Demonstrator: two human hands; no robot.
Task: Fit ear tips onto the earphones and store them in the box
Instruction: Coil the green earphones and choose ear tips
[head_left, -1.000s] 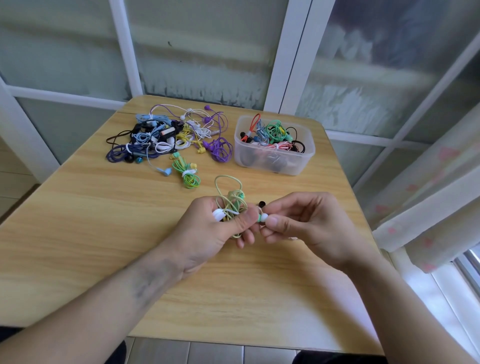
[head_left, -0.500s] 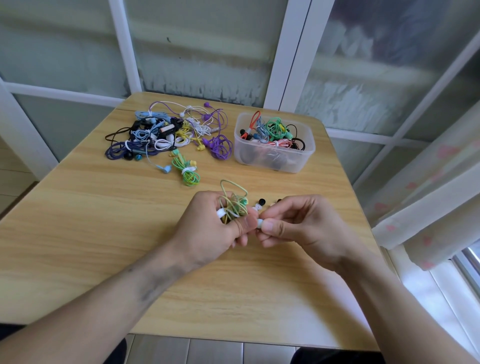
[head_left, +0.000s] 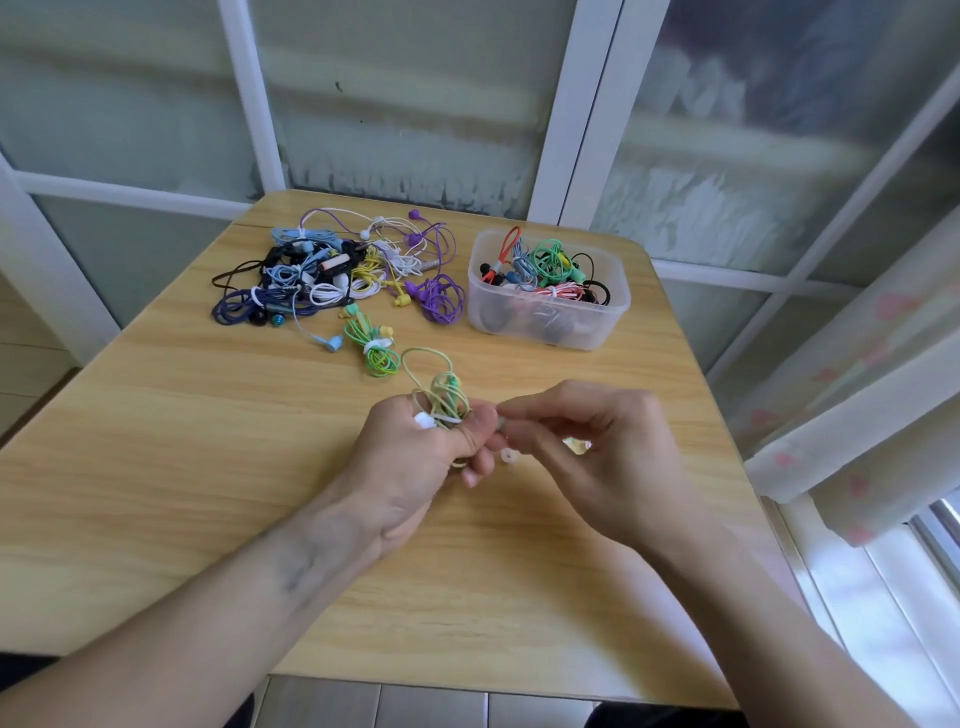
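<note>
Held earphones: a bunch of yellow-green earphones (head_left: 441, 397) sits over the middle of the table, a bit to the right, with one loop of wire sticking up on the far side.
Left hand: the left hand (head_left: 415, 457) has its fingers curled round the bunch — thumb on top. A white bit pokes out by the knuckles.
Right hand: the right hand (head_left: 587, 447) is just right of the left one. Its thumb and first finger pinch one small end of the earphones, right beside the left thumb. The other fingers are bent loosely.
Ear tip: a small white ear tip (head_left: 509, 457) shows just under the pinching fingers. I cannot tell if it lies on the table or is held.
Box: a clear plastic box (head_left: 613, 317) stands far and right — many colored earphones lie inside it.
Pile: a tangled pile of earphones (head_left: 332, 275) lies far and left, beside the box.
Green bundle: a tied green bundle (head_left: 371, 348) lies between the pile and the hands.
Table: a light wooden table (head_left: 156, 441) is under it all.
</note>
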